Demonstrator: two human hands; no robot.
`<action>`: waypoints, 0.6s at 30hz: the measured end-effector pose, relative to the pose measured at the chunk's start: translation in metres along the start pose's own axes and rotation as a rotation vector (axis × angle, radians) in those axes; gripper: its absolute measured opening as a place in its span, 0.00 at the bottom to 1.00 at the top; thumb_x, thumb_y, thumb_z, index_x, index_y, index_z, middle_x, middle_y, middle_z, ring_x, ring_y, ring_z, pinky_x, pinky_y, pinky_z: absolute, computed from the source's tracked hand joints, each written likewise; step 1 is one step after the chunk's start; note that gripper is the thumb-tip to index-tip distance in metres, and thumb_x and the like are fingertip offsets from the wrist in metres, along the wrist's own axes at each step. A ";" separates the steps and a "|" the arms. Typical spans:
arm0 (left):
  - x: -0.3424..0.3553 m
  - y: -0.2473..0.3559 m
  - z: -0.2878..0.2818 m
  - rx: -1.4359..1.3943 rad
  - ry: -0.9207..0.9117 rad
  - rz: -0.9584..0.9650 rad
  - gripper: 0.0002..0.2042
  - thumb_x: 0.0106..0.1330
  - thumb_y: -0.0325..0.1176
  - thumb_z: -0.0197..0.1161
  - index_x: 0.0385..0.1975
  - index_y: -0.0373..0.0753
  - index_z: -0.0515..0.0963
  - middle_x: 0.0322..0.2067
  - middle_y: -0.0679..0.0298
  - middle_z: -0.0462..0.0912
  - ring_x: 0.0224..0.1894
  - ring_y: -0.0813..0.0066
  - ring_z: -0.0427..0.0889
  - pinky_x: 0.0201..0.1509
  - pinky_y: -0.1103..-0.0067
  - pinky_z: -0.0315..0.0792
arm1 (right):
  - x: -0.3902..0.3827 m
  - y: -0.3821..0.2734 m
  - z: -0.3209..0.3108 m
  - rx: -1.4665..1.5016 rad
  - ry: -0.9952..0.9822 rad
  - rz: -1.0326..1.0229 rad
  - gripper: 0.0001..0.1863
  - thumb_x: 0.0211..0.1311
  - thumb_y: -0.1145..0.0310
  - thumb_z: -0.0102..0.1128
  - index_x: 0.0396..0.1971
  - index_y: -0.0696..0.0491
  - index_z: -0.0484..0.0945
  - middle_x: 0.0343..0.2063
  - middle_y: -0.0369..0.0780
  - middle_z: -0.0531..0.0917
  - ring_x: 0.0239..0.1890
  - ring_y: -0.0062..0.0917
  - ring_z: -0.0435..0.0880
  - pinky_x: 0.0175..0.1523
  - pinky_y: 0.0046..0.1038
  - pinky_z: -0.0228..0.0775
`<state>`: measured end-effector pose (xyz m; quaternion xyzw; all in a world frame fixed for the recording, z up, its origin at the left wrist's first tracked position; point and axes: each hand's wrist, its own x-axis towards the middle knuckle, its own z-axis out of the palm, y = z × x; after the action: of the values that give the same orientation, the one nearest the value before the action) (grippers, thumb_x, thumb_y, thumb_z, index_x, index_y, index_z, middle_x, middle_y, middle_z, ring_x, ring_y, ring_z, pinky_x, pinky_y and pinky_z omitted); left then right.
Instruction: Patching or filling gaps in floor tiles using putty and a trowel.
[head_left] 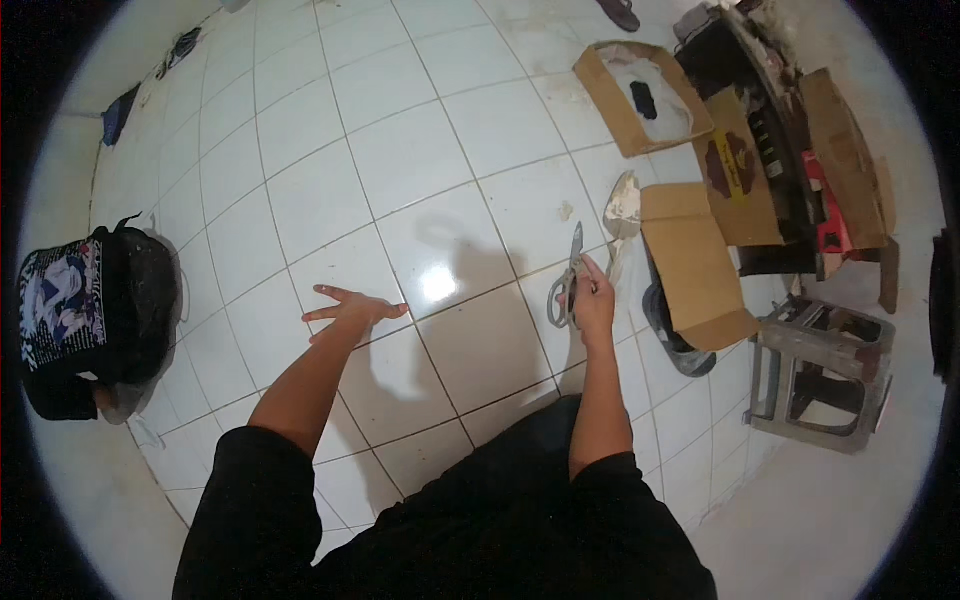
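Note:
My right hand is closed around a pair of scissors with grey handles. The blades point away from me, and the fingers partly cover the pivot. Over the white tiles to the left, my left hand is spread with its fingers apart and nothing in it. Just beyond the right hand lies a trowel-like tool with a pale, crusted blade. Beside that hand, a dark sandal sits partly under a cardboard flap.
Opened cardboard lies on the right, near a box holding white plastic and a small black object. A grey plastic stool rests on its side at the right wall. A black bag stands on the left.

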<state>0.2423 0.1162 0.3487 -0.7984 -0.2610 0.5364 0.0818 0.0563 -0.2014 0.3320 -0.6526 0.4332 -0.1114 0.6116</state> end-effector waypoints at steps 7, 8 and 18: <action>-0.004 -0.015 -0.004 0.071 0.058 0.143 0.45 0.59 0.77 0.56 0.74 0.61 0.62 0.73 0.35 0.13 0.68 0.05 0.22 0.65 0.23 0.27 | -0.002 0.001 0.015 -0.066 -0.131 0.029 0.22 0.75 0.71 0.48 0.66 0.52 0.75 0.31 0.37 0.81 0.27 0.19 0.78 0.30 0.27 0.82; -0.003 -0.016 -0.004 -0.019 0.058 0.133 0.44 0.60 0.76 0.55 0.74 0.61 0.63 0.73 0.36 0.14 0.68 0.05 0.22 0.66 0.24 0.27 | -0.001 0.001 0.017 -0.187 -0.215 -0.014 0.22 0.75 0.72 0.47 0.66 0.52 0.75 0.30 0.36 0.80 0.27 0.19 0.77 0.31 0.26 0.82; 0.002 -0.010 -0.005 0.229 0.072 0.198 0.50 0.59 0.79 0.53 0.78 0.62 0.46 0.77 0.42 0.37 0.73 0.14 0.30 0.69 0.27 0.33 | 0.002 -0.002 0.011 -0.229 -0.081 -0.156 0.21 0.76 0.69 0.47 0.65 0.53 0.75 0.26 0.39 0.82 0.19 0.20 0.77 0.27 0.25 0.74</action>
<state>0.2439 0.1265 0.3528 -0.8245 -0.1148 0.5390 0.1285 0.0660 -0.1957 0.3307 -0.7537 0.3661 -0.0820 0.5396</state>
